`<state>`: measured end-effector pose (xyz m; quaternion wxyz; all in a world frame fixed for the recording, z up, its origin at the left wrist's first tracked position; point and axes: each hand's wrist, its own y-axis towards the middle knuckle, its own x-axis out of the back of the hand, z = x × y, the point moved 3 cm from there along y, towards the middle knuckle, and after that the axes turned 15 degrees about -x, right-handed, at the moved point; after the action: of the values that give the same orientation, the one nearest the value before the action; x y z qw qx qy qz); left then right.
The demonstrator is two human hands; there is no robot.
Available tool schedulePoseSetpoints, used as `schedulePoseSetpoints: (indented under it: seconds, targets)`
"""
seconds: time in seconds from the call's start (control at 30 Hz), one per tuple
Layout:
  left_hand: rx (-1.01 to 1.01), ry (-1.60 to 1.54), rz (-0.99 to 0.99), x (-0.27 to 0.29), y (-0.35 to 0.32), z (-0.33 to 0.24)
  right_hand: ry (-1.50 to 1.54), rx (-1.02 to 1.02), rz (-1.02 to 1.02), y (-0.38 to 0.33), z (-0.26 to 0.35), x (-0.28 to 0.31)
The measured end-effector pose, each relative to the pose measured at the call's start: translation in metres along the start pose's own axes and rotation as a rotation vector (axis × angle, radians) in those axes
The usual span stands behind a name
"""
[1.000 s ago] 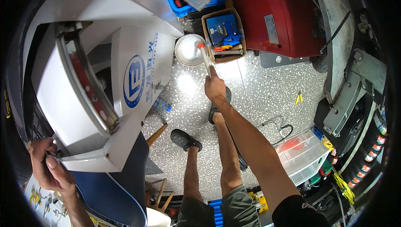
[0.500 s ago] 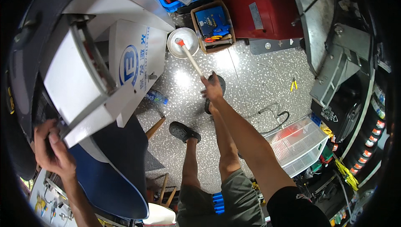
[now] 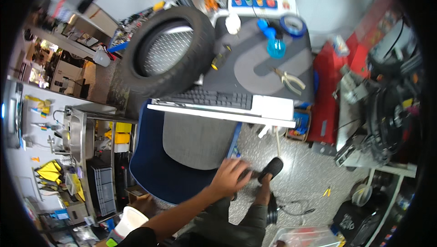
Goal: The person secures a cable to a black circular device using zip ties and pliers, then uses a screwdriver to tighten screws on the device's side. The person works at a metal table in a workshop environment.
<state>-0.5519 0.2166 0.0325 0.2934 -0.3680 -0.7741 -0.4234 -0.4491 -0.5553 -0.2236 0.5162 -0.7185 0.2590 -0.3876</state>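
Observation:
My left hand [image 3: 231,177] reaches in from the lower left, in front of the right edge of a blue chair with a grey seat [image 3: 195,140]. Its fingers are bent and smeared by motion. A dark patch shows at the fingertips, and I cannot make out whether they grip it. My right hand is out of sight. A pale brush handle [image 3: 278,143] slants down from under the desk edge toward my dark shoe [image 3: 273,168]. The brush's head is hidden.
A tyre [image 3: 200,53] lies at the desk's left, beside a keyboard [image 3: 223,98]. Pliers [image 3: 291,81], a screwdriver [image 3: 221,57], blue tape [image 3: 293,26] and a blue bottle [image 3: 276,47] lie on a grey mat. A translucent crate [image 3: 307,237] and yellow-handled pliers [image 3: 327,191] are on the floor.
The view has swung up and left, bringing the desktop and tyre into sight. My left hand has left the white cabinet's edge. My right hand, earlier on the brush, has gone from view.

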Motion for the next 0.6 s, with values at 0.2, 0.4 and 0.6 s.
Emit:
schedulePoseSetpoints:
  seconds: [0.2, 0.4, 0.6]
  targets:
    - [0.871, -0.258, -0.069, 0.072, -0.208, -0.065, -0.164, 0.122, 0.081, -0.083, -0.019, -0.047]
    - [1.85, 0.009, -0.204, 0.131, -0.436, -0.043, -0.403, 0.421, 0.23, -0.102, 0.117, -0.149]
    - [1.775, -0.198, -0.284, 0.12, -0.486, -0.056, -0.27, 0.571, 0.285, -0.165, 0.315, -0.22]
